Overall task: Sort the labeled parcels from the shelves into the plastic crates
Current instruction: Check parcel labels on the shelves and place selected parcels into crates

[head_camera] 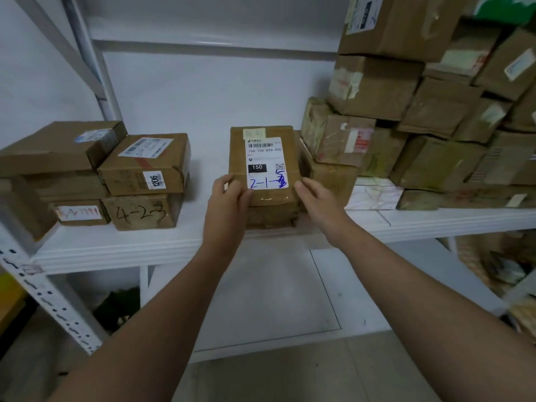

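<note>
A brown cardboard parcel (pixel 262 153) with a white label marked "150" and blue handwriting "2-1" sits on top of another box (pixel 271 214) in the middle of the white shelf (pixel 121 250). My left hand (pixel 229 198) grips its near left corner, thumb on the top face. My right hand (pixel 317 197) touches its near right edge with loosely bent fingers. No crate is in view.
Several parcels stack at the shelf's left, one marked "4-2-3" (pixel 142 213) and one "1206" (pixel 146 163). A tall pile of taped boxes (pixel 406 111) fills the right side. A perforated metal upright (pixel 43 297) stands at lower left. Lower shelves hold more items.
</note>
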{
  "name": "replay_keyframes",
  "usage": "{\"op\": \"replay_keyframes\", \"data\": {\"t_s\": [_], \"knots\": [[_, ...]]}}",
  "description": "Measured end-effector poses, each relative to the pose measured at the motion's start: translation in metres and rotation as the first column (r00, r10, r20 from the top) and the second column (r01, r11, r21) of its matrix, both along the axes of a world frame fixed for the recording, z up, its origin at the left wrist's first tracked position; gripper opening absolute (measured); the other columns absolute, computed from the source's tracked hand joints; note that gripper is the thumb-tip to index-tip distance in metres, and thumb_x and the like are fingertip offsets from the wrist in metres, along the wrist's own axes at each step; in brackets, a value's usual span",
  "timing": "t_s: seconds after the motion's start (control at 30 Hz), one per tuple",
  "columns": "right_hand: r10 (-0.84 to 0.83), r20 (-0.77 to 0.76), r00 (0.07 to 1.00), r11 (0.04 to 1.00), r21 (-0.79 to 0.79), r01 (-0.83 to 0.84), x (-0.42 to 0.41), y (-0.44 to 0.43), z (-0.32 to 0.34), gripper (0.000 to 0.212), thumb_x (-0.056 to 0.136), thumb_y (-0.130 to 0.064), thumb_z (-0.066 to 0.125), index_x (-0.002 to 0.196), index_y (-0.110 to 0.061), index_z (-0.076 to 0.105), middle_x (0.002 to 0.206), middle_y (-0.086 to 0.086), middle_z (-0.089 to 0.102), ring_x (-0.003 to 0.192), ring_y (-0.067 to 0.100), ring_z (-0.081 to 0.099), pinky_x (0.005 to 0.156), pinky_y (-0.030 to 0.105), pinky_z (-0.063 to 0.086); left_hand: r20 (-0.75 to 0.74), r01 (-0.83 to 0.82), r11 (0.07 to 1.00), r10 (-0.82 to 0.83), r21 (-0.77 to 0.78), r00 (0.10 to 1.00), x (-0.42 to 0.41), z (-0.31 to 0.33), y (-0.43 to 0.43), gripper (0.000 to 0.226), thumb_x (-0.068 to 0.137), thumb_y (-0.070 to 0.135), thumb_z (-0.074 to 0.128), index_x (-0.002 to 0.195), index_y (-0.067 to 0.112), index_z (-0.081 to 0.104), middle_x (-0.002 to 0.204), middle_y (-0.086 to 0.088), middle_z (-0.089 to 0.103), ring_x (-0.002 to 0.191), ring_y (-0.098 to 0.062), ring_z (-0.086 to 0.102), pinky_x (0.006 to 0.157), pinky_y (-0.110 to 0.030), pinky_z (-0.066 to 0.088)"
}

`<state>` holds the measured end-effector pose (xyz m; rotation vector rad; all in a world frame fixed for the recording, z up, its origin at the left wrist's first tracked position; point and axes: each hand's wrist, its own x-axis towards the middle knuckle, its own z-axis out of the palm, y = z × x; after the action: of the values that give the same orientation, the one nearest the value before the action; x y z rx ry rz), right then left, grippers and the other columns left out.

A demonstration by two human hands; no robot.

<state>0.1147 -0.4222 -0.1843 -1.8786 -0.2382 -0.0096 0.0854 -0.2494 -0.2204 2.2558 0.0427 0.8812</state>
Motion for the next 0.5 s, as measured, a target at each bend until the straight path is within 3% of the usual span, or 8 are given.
{"op": "replay_keyframes", "data": {"t_s": [0.1,0.17,0.23,0.37,0.43,0.5], "knots": [[-0.014,0.061,0.998,0.999,0.046,0.011,-0.006,0.001,-0.008,0.038,0.096,-0.035,0.054,0.127,-0.013,0.05,0.111,-0.004,0.058,0.096,0.005,0.055,0.071,0.009,0.042,0.062,-0.014,0.979,0.027,-0.204,0.998,-0.017,-0.006,-0.009,0.019,0.092,0.012,0.061,0.103,0.003,0.049,0.131,-0.009,0.037,0.104,-0.017,0.054,0.09,-0.022,0.042],[-0.016,0.078,0.997,0.993,0.121,0.006,-0.013,-0.002,-0.013,0.028,0.095,-0.032,0.057,0.114,-0.015,0.049,0.096,-0.008,0.055,0.083,0.0,0.053,0.07,0.008,0.043,0.045,0.028,0.921,-0.011,-0.388,0.999,-0.03,-0.008,-0.013,0.045,0.089,0.01,0.064,0.128,0.006,0.042,0.132,-0.003,0.031,0.094,0.002,0.054,0.091,-0.021,0.046],[0.016,0.081,0.997,0.986,0.163,-0.029,-0.021,-0.006,-0.019,0.029,0.093,-0.033,0.059,0.11,-0.014,0.045,0.092,-0.006,0.055,0.082,0.002,0.053,0.074,0.014,0.045,-0.008,0.097,0.859,-0.117,-0.502,0.993,-0.042,-0.008,-0.013,0.064,0.091,0.009,0.062,0.145,0.013,0.029,0.14,-0.002,0.038,0.103,0.005,0.052,0.091,-0.017,0.044],[0.069,0.058,0.996,0.986,0.149,-0.077,-0.037,-0.009,-0.027,0.033,0.092,-0.035,0.059,0.104,-0.014,0.035,0.085,-0.003,0.052,0.076,0.009,0.052,0.059,0.013,0.042,-0.028,0.181,0.788,-0.243,-0.589,0.97,-0.063,-0.008,-0.013,0.049,0.089,0.004,0.061,0.128,0.031,0.046,0.125,0.002,0.055,0.114,-0.012,0.053,0.083,-0.019,0.051],[0.055,0.063,0.997,0.984,0.165,-0.065,-0.045,-0.009,-0.03,0.034,0.092,-0.034,0.059,0.101,-0.014,0.033,0.085,0.0,0.054,0.069,0.001,0.056,0.052,0.012,0.041,-0.045,0.165,0.73,-0.259,-0.663,0.965,-0.072,-0.008,-0.014,0.044,0.09,0.008,0.061,0.124,0.029,0.043,0.118,0.007,0.055,0.112,-0.012,0.053,0.076,-0.019,0.05],[0.043,0.071,0.997,0.981,0.185,-0.055,-0.051,-0.01,-0.032,0.034,0.092,-0.034,0.06,0.101,-0.014,0.034,0.089,0.001,0.057,0.066,-0.008,0.059,0.054,0.012,0.047,-0.028,0.187,0.667,-0.298,-0.721,0.954,-0.078,-0.005,-0.015,0.033,0.092,0.019,0.061,0.116,0.03,0.04,0.117,0.005,0.056,0.11,-0.014,0.056,0.07,-0.02,0.052]]}}
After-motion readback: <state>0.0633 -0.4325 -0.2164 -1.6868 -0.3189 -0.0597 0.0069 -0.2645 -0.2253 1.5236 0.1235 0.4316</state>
